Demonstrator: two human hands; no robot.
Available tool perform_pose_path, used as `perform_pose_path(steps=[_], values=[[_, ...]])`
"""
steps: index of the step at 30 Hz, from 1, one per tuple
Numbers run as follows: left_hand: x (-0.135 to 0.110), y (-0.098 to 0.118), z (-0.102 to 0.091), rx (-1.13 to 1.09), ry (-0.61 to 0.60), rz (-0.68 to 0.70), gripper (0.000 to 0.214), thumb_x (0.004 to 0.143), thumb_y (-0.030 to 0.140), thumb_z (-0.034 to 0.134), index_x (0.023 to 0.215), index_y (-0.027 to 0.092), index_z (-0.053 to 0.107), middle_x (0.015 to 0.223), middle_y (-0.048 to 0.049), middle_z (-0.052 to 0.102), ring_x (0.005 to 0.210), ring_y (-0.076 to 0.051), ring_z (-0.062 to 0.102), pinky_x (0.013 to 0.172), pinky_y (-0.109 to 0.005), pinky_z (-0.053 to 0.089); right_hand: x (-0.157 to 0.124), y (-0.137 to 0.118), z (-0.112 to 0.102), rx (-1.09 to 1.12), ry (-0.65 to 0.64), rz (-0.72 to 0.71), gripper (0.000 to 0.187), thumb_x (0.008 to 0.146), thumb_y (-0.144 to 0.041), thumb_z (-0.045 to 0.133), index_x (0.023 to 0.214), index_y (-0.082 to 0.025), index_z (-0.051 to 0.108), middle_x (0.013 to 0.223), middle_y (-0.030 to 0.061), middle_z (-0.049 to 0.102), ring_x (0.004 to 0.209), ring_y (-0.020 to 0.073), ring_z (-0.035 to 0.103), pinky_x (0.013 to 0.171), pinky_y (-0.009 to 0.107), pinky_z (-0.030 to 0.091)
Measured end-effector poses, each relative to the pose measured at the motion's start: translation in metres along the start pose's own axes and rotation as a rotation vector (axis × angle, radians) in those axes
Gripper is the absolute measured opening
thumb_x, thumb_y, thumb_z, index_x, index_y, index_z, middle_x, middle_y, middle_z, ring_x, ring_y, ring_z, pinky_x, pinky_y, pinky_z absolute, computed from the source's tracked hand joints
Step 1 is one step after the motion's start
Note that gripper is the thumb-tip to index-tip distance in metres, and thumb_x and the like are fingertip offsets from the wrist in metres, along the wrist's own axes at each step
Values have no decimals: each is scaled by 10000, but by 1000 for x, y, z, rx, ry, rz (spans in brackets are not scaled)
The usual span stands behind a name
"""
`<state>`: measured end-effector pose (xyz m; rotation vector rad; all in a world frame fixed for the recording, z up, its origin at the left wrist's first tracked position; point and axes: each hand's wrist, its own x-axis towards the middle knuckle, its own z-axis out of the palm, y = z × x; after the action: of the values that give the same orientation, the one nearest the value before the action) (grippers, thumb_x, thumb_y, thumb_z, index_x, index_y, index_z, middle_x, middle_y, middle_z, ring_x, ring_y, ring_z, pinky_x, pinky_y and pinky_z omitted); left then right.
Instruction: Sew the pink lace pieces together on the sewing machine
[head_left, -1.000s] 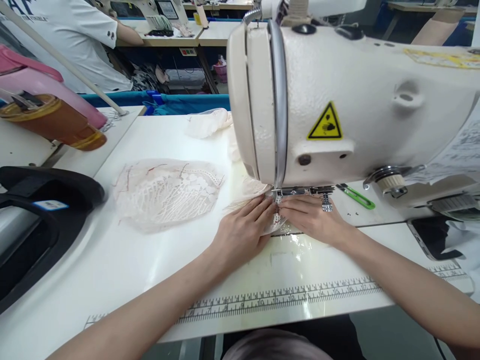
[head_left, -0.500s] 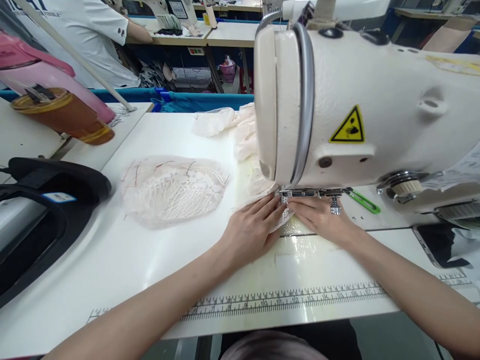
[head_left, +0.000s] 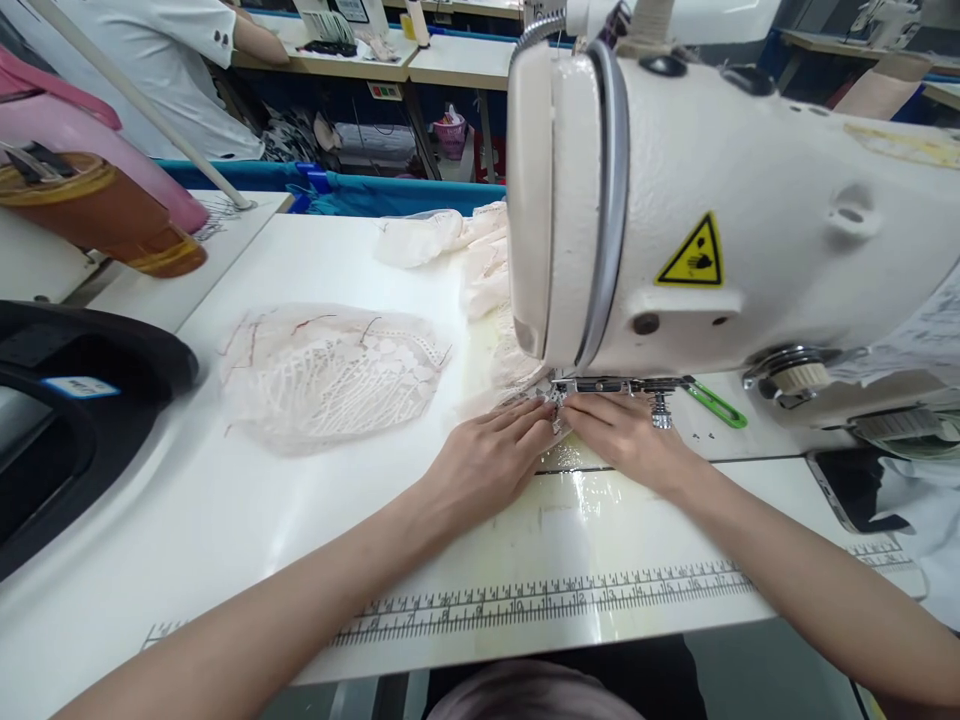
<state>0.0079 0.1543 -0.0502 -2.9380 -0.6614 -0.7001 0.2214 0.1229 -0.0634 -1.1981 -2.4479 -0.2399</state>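
Note:
My left hand (head_left: pixel 486 460) lies flat, fingers stretched out, pressing a pale lace piece (head_left: pixel 517 385) onto the table just left of the presser foot (head_left: pixel 559 392). My right hand (head_left: pixel 626 438) lies flat on the same lace right of the foot, fingertips almost meeting the left ones. Above both hands looms the cream sewing machine head (head_left: pixel 720 200). Most of the lace under my hands is hidden.
A stack of lace pieces (head_left: pixel 330 375) lies to the left on the white table (head_left: pixel 247 500). More lace (head_left: pixel 450 240) is heaped behind the machine. A green tool (head_left: pixel 716 403), a phone (head_left: pixel 855 490), a black tray (head_left: pixel 67 410), a brown cup (head_left: pixel 97 215). A person in white (head_left: pixel 172 70) works behind.
The view has shifted a little. Both hands stay flat on the lace at the presser foot, edged slightly toward the needle.

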Motion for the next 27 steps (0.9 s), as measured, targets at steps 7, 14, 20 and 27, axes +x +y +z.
perform_pose_path(steps=[7,14,20,27], values=[[0,-4,-1,6,29,-45,234,922,124,389,962,117,619,1136,-115,684,1094,-207,635,930,-344,554,6,-13,0,4,47,-56,235,852,-39,497,929,-202,647,975,13,692,985,156,608,817,297,495],[-1,-5,0,-3,33,-65,261,869,85,403,1055,95,586,1153,-129,675,1104,-221,630,931,-356,553,6,-14,0,-31,73,-100,199,847,-33,497,871,-184,625,967,5,698,955,145,611,847,287,468],[-1,-4,1,14,39,-60,309,874,98,403,1125,73,582,1150,-133,675,1099,-230,633,927,-368,557,5,-16,-1,-20,70,-61,223,852,-40,495,874,-204,644,958,6,705,944,141,614,821,285,474],[-2,-4,1,48,23,-60,352,910,152,405,1183,62,609,1196,-116,650,1133,-244,609,945,-392,549,5,-18,-2,-51,75,-53,218,856,-32,492,923,-175,642,986,1,710,965,129,607,851,274,471]])
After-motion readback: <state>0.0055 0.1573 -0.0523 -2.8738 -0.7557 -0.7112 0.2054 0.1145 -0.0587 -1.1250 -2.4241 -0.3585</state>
